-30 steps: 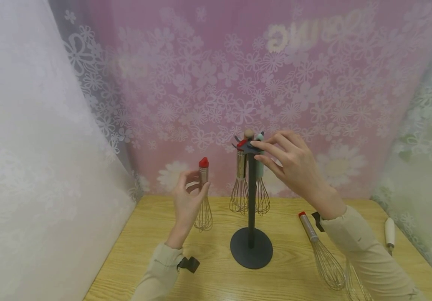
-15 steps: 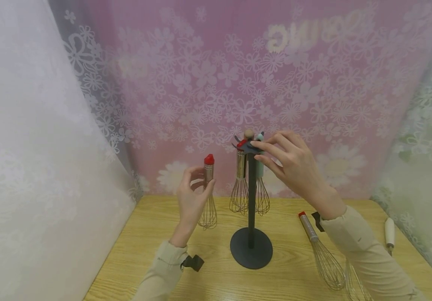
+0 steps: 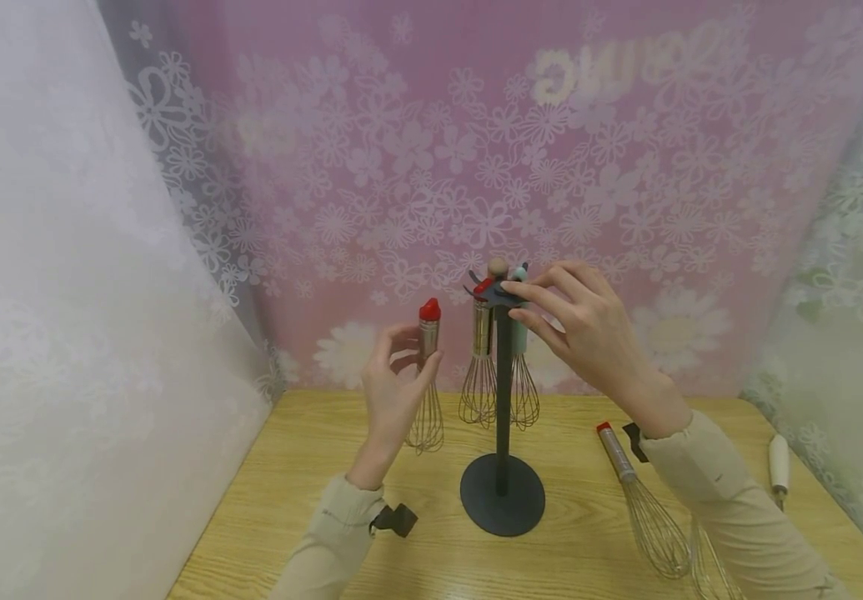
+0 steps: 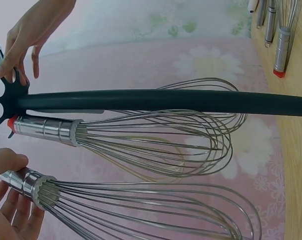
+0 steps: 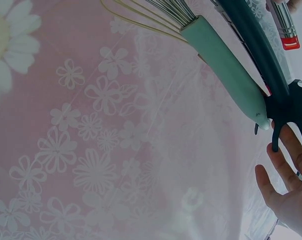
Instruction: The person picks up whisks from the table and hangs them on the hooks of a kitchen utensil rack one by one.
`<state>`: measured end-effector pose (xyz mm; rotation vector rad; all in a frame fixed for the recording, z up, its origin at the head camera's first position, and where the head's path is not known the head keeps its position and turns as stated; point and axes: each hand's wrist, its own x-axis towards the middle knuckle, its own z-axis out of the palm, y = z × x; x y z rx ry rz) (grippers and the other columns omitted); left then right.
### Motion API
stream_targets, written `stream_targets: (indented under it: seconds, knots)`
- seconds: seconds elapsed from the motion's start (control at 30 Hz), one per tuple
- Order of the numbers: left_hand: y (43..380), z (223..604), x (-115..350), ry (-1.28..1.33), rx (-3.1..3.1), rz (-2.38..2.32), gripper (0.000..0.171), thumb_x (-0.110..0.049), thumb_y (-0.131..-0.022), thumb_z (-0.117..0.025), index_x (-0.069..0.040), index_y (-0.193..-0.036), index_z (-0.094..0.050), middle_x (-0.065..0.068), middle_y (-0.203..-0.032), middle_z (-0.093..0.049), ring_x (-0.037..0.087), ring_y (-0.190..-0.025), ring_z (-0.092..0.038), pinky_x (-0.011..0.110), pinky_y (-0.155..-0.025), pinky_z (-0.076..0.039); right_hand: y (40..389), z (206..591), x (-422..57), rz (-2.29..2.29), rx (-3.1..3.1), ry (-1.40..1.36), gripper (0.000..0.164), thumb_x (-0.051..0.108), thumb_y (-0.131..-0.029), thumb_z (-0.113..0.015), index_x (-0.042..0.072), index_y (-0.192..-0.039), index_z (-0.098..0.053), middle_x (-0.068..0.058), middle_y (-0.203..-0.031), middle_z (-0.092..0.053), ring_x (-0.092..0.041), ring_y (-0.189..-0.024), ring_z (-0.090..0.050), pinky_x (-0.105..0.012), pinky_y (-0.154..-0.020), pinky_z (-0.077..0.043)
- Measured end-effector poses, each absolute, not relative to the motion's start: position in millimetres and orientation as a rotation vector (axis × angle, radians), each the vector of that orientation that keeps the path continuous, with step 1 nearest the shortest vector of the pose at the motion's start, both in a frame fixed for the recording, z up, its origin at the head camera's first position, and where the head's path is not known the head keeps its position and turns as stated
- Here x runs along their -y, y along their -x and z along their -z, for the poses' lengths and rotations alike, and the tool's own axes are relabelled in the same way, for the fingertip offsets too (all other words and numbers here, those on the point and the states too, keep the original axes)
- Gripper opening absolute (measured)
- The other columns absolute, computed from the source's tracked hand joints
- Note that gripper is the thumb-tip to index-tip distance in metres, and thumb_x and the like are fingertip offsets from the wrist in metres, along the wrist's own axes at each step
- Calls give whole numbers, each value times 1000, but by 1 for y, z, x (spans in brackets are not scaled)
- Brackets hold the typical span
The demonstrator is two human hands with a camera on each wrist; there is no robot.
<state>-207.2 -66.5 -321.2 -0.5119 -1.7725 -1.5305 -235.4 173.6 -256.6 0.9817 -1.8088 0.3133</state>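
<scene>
Left grip: the left hand [image 3: 392,387] has thumb and fingers clamped on a red-capped, silver-handled wire whisk [image 3: 428,333].
Whisk position: upright, wires down, above the pale wooden desk [image 3: 288,483], left of the slim black stand [image 3: 502,408], apart from its hooks.
Right grip: the right hand [image 3: 589,325] has fingers apart, nearly straight, touching the stand.
Handling: best pinch below the red cap [image 3: 429,309], clear the hanging silver whisk [image 4: 46,129], and brace the stand lightly.

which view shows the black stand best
The head view: it alone shows the black stand with its base. The left wrist view shows pole and hooks; the right wrist, only hooks and part of the pole.
</scene>
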Motion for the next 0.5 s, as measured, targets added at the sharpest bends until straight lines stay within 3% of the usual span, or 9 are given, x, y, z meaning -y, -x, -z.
stream_targets:
  seconds: [0.5]
  knots:
    - [206, 306, 59, 567, 1760, 1461, 38, 12, -81, -78, 12, -115, -60, 27, -106, -66, 39, -94, -66, 53, -79, -60, 237, 256, -173, -304, 1814, -978, 47, 44, -105, -50, 8, -123, -74, -16, -98, -65, -37, -96, -56, -51, -84, -49]
